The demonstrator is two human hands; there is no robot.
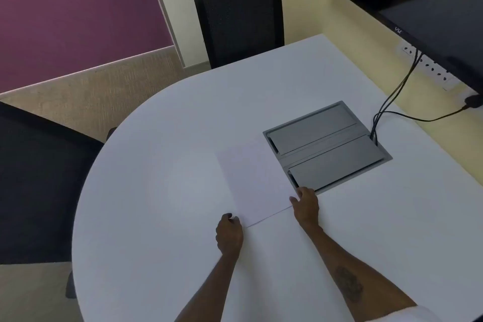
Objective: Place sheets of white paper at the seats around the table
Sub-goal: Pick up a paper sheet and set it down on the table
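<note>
A sheet of white paper lies flat on the white rounded table, near its middle, beside the grey cable box. My left hand rests at the sheet's near left corner with fingers curled on its edge. My right hand holds the near right corner, fingers on the paper. Whether it is one sheet or a thin stack is not visible. A black chair stands at the far side of the table. Another black chair stands at the left side.
A grey metal cable box with two shut flaps is set into the table to the right of the paper. Black cables run from it up to wall sockets. A black monitor hangs at the upper right. A purple wall panel fills the upper left.
</note>
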